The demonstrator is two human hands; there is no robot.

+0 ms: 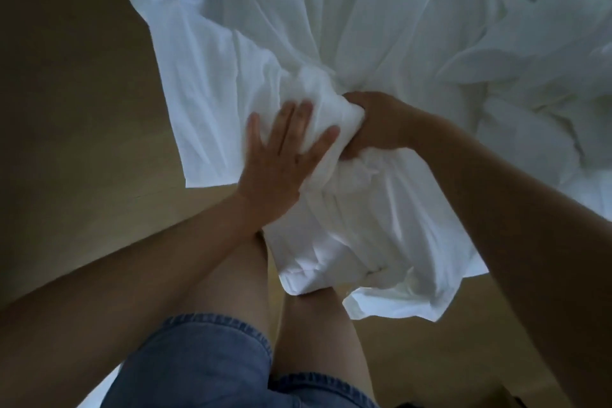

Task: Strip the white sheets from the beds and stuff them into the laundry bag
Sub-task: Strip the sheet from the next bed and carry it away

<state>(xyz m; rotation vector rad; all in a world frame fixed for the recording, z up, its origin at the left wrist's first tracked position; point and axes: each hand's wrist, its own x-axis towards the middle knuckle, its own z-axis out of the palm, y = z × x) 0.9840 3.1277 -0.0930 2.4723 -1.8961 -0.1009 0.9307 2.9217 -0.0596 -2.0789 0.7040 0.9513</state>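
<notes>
Sheet: white sheet (pixel 347 26) is filling the upper and middle view, its long creases running down into one tight bunch at the centre; at the upper right it is heaping up in soft, crumpled folds.
Position: it is hanging in front of the person, gathered between both hands, its lower part draping down against the bare legs (pixel 231 275).
Right hand: right hand (pixel 374 124) is clenching the bunch from the right, fingers curled fully round the cloth.
Left hand: left hand (pixel 281 159) is pressing flat on the bunch from the left, fingers straight and spread, gripping nothing.
Edges: a straight hemmed edge is running down the sheet's left side, ending in a loose flap beside the left wrist; a lower corner is dangling just right of the knees.
Open room: tan floor (pixel 73 109) is showing all along the left and below the sheet on the right.
Clothing: denim shorts (pixel 198 364) are showing at the bottom, apart from the sheet.
</notes>
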